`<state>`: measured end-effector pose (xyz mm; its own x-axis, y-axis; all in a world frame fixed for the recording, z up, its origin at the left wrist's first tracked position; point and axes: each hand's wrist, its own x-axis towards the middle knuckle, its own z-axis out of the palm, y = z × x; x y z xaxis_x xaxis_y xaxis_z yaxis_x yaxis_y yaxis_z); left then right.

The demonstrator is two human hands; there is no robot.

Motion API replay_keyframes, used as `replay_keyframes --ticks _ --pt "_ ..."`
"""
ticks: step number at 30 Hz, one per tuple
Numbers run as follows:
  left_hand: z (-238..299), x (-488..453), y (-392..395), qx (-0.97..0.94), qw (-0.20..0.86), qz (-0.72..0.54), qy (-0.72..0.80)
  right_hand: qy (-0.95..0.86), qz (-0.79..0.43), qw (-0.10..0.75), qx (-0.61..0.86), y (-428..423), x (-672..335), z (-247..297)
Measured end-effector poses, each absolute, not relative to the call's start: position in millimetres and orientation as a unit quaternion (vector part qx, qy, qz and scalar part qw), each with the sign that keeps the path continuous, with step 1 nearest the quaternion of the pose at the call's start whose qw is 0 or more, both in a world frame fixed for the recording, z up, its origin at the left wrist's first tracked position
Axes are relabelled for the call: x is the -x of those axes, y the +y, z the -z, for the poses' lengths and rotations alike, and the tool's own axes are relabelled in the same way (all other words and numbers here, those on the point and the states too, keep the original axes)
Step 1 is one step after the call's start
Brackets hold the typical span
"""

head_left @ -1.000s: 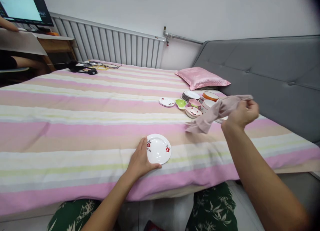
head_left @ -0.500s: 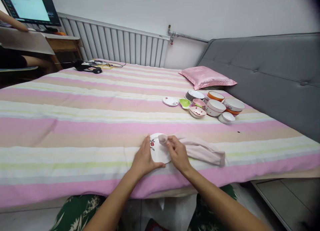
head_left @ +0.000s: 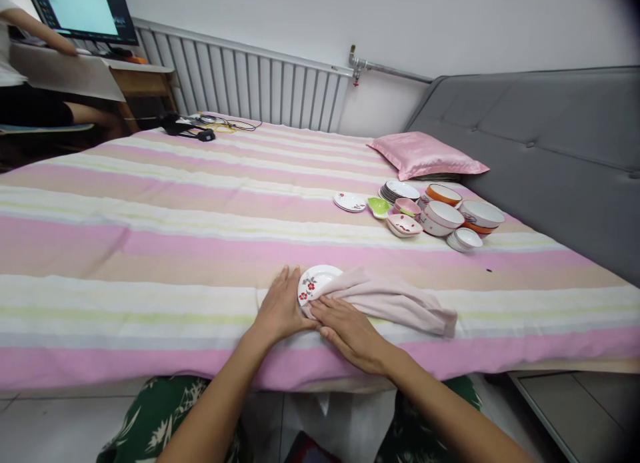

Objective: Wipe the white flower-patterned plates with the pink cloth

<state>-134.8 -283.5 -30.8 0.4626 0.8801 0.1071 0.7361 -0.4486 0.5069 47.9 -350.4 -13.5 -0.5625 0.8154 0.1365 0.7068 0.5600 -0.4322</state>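
Observation:
A small white plate [head_left: 320,272] with red flowers and grey leaves lies near the front edge of the bed. My left hand [head_left: 281,307] holds it by the left rim, thumb stretched along the near side. Over the plate's near and right part spreads a pale pink cloth [head_left: 385,295], its loose end trailing right across the sheet. With fingers close together, my right hand [head_left: 349,329] presses the cloth down onto the plate. The plate's covered part is hidden.
Further back right stand stacked bowls [head_left: 443,217], a plate stack [head_left: 400,191], a flowered plate [head_left: 350,201] and a green leaf-shaped dish [head_left: 379,207]. Behind them lies a pink pillow [head_left: 425,155] by the grey headboard [head_left: 540,116]. A person [head_left: 45,36] sits at a desk, far left.
My right hand has gone from pinching the cloth at the plate's right side to lying over it at the near side. More of the plate is covered. The view has shifted slightly.

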Motion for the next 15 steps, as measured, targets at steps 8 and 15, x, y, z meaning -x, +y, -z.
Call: replay_keyframes --ticks 8,15 --pt "35.5 135.2 -282.4 -0.838 0.191 -0.178 0.479 -0.878 -0.136 0.135 0.44 -333.0 -36.1 21.8" --pt "33.8 135.5 -283.2 -0.825 0.205 -0.2 0.487 -0.852 -0.132 0.124 0.492 -308.5 -30.0 27.6"
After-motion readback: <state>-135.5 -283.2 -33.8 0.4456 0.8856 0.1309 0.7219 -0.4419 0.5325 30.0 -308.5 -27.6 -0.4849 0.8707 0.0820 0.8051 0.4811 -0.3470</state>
